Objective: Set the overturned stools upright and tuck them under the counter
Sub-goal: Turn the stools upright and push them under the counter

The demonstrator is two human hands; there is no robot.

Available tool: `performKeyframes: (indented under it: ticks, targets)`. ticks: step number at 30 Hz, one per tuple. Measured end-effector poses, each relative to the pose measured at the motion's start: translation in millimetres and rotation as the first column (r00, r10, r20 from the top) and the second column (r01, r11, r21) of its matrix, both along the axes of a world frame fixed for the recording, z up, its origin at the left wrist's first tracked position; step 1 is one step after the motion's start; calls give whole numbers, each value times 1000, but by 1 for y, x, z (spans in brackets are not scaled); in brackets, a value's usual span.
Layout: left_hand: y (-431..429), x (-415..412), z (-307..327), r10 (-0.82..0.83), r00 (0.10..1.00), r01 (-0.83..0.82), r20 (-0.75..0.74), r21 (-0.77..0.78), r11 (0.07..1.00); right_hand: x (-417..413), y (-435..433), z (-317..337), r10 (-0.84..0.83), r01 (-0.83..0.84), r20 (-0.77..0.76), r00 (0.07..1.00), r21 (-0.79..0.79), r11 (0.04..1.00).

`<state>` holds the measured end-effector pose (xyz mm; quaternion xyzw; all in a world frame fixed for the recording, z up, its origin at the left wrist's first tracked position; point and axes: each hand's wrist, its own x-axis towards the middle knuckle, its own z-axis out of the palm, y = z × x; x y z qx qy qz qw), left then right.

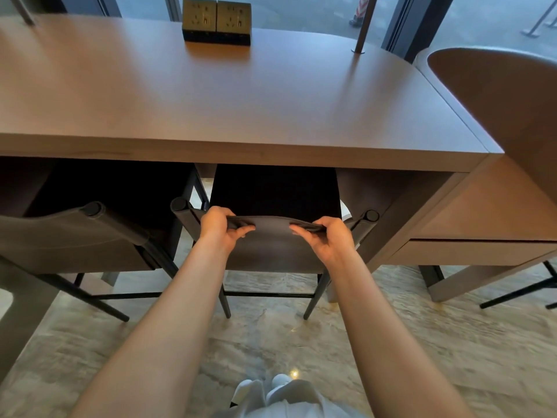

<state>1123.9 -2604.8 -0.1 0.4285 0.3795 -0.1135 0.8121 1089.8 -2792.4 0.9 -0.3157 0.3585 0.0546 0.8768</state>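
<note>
Arms (180, 321): both stretched forward.
Left hand (224, 227): grips the stool (271, 251) backrest's top edge.
Right hand (324, 235): grips the same edge.
Stool: upright, seat beneath the counter (241, 149) ahead.
Risk: a skewed push could knock the second stool (75, 236), left of the hands.

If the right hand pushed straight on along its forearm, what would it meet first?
The right hand grips the stool's backrest, so that comes first; past it, probably the dark seat under the counter, whose front edge looks above its line. Depth is unclear.
</note>
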Motion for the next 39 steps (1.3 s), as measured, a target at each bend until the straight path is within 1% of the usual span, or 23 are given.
performKeyframes:
  ticks: [6, 11, 16, 20, 23, 29, 34, 36, 39]
  targets:
    - [-14, 5, 0, 21, 999, -21, 25, 2, 1000, 6, -13, -2, 31, -30, 33, 999, -17, 999]
    - [-14, 1, -1, 30, 998, -30, 48, -18, 999, 7, -17, -7, 58, -58, 48, 997, 6, 998]
    - [-13, -1, -2, 30, 998, -28, 53, -29, 999, 6, -19, -9, 84, -85, 37, 996, 8, 996]
    - [-14, -4, -5, 63, 996, -58, 68, -79, 995, 6, -23, -13, 131, -131, 42, 990, -12, 991]
    - [-16, -10, -5, 110, 990, -97, 89, -137, 986, 7, -25, -19, 178, -177, 4, 984, -47, 983]
    - [-15, -28, -9, 91, 985, -69, 145, -151, 986, 5, -30, -20, 311, -313, -41, 950, -133, 940]
    - [-13, -47, -15, 134, 979, -112, 151, -146, 983, -9, -28, -14, 491, -496, -75, 868, -122, 860]
    - [-7, -55, -17, 165, 976, -144, 143, -146, 979, -15, -23, -13, 495, -504, -103, 863, -112, 856]
    - [9, -69, -17, 175, 973, -162, 153, -95, 982, -21, -9, -14, 485, -497, -129, 865, -87, 863]
